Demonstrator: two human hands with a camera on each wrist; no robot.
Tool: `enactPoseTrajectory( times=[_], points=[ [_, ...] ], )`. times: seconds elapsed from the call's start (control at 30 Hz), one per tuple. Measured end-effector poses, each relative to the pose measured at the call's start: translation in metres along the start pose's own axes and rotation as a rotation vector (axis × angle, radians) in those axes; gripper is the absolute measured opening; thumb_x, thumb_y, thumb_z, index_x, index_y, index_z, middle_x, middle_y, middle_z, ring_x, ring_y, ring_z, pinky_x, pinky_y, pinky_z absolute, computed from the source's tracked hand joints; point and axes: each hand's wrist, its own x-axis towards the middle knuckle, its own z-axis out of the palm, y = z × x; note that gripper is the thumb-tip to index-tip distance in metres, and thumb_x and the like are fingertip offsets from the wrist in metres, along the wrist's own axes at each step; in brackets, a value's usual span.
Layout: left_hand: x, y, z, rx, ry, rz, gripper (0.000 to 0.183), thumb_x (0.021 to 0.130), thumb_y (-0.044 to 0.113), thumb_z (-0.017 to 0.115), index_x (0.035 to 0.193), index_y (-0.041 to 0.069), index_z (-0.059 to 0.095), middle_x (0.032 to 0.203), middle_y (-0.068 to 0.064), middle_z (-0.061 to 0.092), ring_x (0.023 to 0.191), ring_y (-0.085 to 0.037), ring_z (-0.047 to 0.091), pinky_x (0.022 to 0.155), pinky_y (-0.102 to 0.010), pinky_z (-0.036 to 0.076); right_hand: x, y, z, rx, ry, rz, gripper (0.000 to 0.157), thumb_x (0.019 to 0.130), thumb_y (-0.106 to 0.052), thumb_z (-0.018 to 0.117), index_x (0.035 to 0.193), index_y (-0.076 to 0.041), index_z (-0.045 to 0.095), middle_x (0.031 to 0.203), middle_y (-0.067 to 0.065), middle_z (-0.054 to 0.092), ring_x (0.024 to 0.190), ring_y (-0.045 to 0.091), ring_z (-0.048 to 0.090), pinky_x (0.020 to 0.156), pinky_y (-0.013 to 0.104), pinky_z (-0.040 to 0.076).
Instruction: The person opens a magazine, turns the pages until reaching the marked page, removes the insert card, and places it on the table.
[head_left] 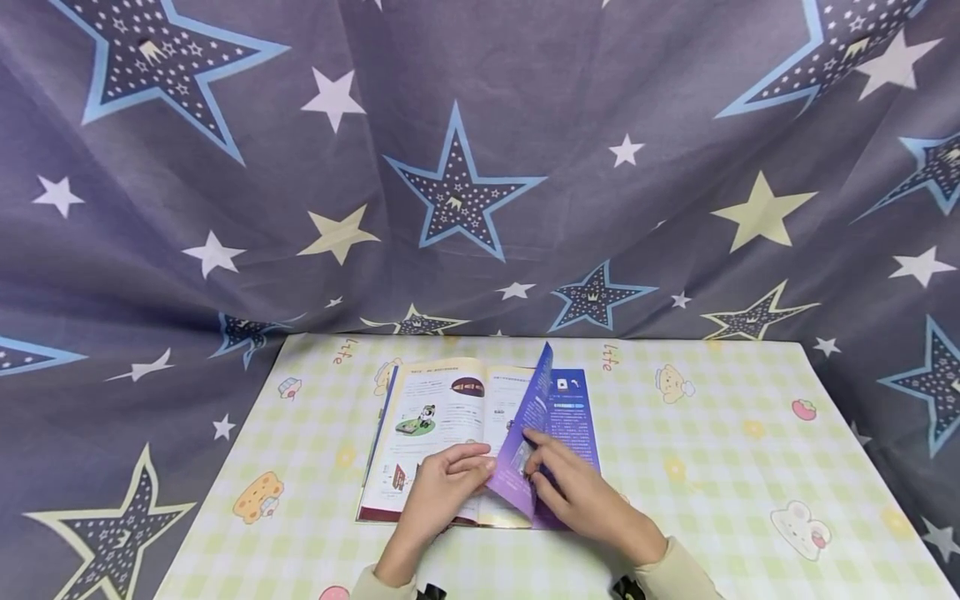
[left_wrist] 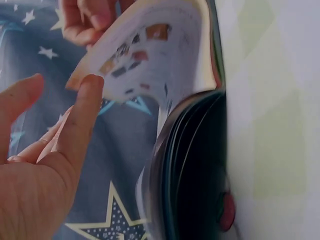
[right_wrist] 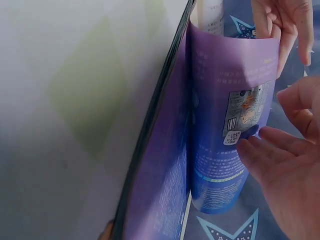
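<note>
A book (head_left: 442,417) lies spread on the table, with printed text and small pictures on its pages. One purple-blue page (head_left: 527,433) stands raised and curved between the two hands. My left hand (head_left: 448,487) is at the lower corner of that page; in the left wrist view a fingertip (left_wrist: 92,82) touches its edge, with the thumb held apart. From the other side my right hand (head_left: 573,487) touches the page. The right wrist view shows the right fingers (right_wrist: 255,150) against its printed purple side (right_wrist: 220,120), thumb apart.
The table (head_left: 720,483) wears a green-and-white checked cloth with cartoon prints. Behind it and at its sides hangs a dark star-patterned curtain (head_left: 570,208). A purple-blue page (head_left: 573,417) lies flat at the book's right.
</note>
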Motion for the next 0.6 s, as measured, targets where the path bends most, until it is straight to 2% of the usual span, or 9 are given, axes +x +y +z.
enactPoseTrajectory(
  times=[0.13, 0.33, 0.47, 0.6],
  points=[
    [-0.002, -0.002, 0.004, 0.037, -0.007, 0.002, 0.038, 0.092, 0.008, 0.073, 0.122, -0.012, 0.062, 0.100, -0.021, 0.072, 0.090, -0.029, 0.073, 0.079, -0.037, 0.060, 0.001, -0.001, 0.002, -0.005, -0.012, 0.005, 0.012, 0.098, -0.011, 0.063, 0.103, -0.020, 0.057, 0.149, 0.012, 0.048, 0.138, 0.028, 0.044, 0.110, 0.049, 0.041],
    [-0.004, -0.004, 0.001, 0.105, 0.041, -0.011, 0.036, 0.090, 0.006, 0.073, 0.120, -0.010, 0.065, 0.098, -0.018, 0.074, 0.090, -0.027, 0.073, 0.076, -0.032, 0.061, 0.001, -0.002, 0.002, -0.017, -0.014, 0.007, 0.013, 0.098, -0.013, 0.064, 0.107, -0.020, 0.058, 0.150, 0.013, 0.046, 0.137, 0.030, 0.045, 0.109, 0.050, 0.042],
    [-0.008, -0.003, -0.010, 0.128, 0.100, -0.018, 0.035, 0.090, 0.008, 0.074, 0.120, -0.007, 0.066, 0.099, -0.016, 0.074, 0.090, -0.025, 0.073, 0.073, -0.029, 0.061, -0.002, -0.002, 0.000, -0.033, -0.035, 0.027, 0.023, 0.098, -0.016, 0.066, 0.120, -0.018, 0.058, 0.151, 0.012, 0.045, 0.138, 0.030, 0.043, 0.110, 0.049, 0.040],
    [-0.015, -0.004, -0.031, 0.126, 0.204, -0.049, 0.033, 0.090, 0.007, 0.074, 0.120, -0.007, 0.067, 0.099, -0.016, 0.074, 0.088, -0.023, 0.073, 0.073, -0.028, 0.061, -0.007, 0.002, -0.004, -0.086, -0.082, 0.018, 0.045, 0.094, -0.022, 0.072, 0.134, -0.011, 0.056, 0.147, 0.015, 0.047, 0.137, 0.031, 0.044, 0.111, 0.049, 0.039]
  ],
)
